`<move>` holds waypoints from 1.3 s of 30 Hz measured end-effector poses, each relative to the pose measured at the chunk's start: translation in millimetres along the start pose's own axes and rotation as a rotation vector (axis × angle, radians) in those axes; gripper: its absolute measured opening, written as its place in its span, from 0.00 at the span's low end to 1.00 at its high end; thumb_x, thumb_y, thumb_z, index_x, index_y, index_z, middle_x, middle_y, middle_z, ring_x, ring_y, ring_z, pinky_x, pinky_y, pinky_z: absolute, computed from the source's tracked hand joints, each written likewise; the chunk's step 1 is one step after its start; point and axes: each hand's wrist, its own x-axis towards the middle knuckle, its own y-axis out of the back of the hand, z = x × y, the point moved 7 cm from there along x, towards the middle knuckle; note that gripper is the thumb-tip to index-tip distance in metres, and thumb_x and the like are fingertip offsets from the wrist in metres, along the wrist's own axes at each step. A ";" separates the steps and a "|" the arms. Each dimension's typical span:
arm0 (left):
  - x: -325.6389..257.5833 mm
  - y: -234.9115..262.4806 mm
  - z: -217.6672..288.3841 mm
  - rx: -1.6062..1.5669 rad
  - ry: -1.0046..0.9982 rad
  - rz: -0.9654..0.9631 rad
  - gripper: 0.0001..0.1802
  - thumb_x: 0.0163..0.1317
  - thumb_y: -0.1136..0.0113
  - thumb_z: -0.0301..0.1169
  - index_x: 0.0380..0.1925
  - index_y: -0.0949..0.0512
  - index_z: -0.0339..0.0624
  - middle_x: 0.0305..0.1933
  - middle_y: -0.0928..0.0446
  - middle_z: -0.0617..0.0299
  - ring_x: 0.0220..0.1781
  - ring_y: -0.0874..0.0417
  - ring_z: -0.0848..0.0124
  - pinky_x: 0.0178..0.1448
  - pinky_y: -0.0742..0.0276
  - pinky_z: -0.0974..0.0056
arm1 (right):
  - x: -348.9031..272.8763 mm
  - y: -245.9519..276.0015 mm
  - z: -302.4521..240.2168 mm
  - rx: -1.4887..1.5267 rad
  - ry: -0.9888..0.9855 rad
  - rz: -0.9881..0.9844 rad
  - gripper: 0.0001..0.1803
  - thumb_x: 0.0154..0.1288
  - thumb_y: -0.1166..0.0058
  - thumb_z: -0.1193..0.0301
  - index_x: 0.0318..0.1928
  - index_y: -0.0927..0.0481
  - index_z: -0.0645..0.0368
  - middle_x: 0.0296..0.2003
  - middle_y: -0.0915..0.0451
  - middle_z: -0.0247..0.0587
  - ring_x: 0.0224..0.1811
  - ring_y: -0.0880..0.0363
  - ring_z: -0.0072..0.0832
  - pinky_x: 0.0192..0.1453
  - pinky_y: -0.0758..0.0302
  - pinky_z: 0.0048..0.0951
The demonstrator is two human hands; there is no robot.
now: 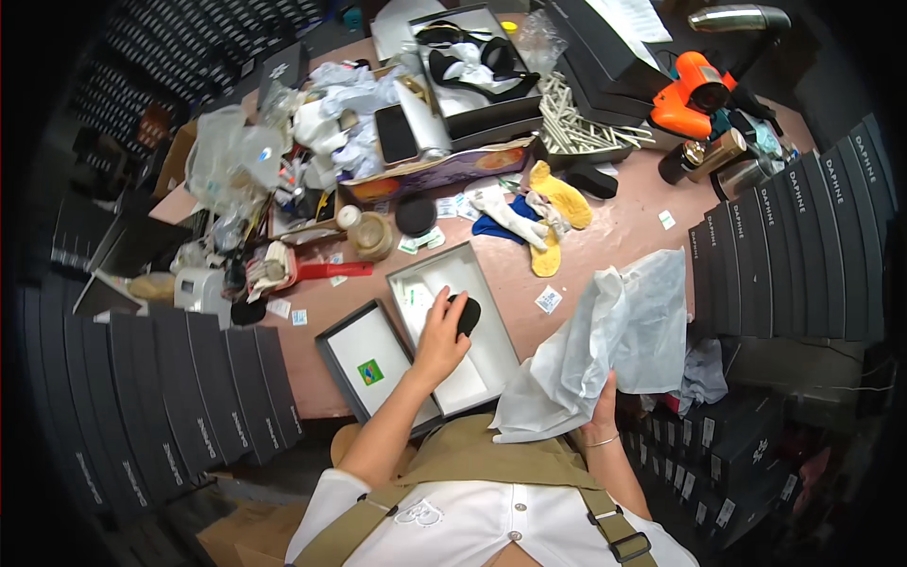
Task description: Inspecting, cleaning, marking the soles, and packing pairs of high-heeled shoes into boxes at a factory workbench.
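Observation:
An open grey shoebox [491, 321] with a white inside stands on the bench before me. Over it, my left hand [442, 338] has its fingers closed around the edge of a small black oval thing [466, 315], whose kind I cannot make out. Small white packets [411, 289] lie at the box's far end. Against its left side rests the lid [348, 352], white inside, with a green square sticker [369, 371]. To the right, my right hand [605, 408] grips a crumpled sheet of white tissue paper [614, 331], which partly hides its fingers and hangs over the bench's near edge.
Dark shoeboxes stand in rows at left [179, 397] and right [784, 250]. Behind the box lie yellow and blue cloths [559, 198], a glue jar [368, 236] and a red-handled tool [331, 270]. Farther back are a box of black shoes [477, 61] and an orange heat gun [694, 94].

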 end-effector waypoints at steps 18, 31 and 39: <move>14.6 -86.9 -27.0 0.541 -0.723 -0.197 0.13 0.56 0.49 0.26 0.43 0.24 0.43 0.43 0.22 0.55 0.54 0.24 0.58 0.69 0.48 0.34 | 20.6 -4.2 -35.9 0.025 -0.042 -0.136 0.45 0.57 0.49 0.43 0.67 0.40 0.58 0.61 0.31 0.45 0.62 0.29 0.38 0.66 0.31 0.41; -67.9 211.3 25.4 -0.089 -0.330 0.839 0.11 0.56 0.44 0.20 0.41 0.25 0.34 0.42 0.24 0.52 0.47 0.22 0.59 0.53 0.28 0.61 | 54.9 -66.5 73.9 -0.486 -0.139 -0.442 0.37 0.51 0.39 0.58 0.58 0.32 0.66 0.49 0.23 0.41 0.49 0.23 0.28 0.55 0.26 0.29; -133.3 228.3 35.2 0.093 -0.343 0.908 0.16 0.51 0.39 0.20 0.42 0.25 0.35 0.44 0.23 0.51 0.47 0.22 0.57 0.52 0.27 0.59 | 59.4 -57.5 179.4 -2.053 0.377 -0.577 0.48 0.49 0.38 0.53 0.70 0.44 0.51 0.46 0.26 0.56 0.52 0.27 0.48 0.53 0.28 0.47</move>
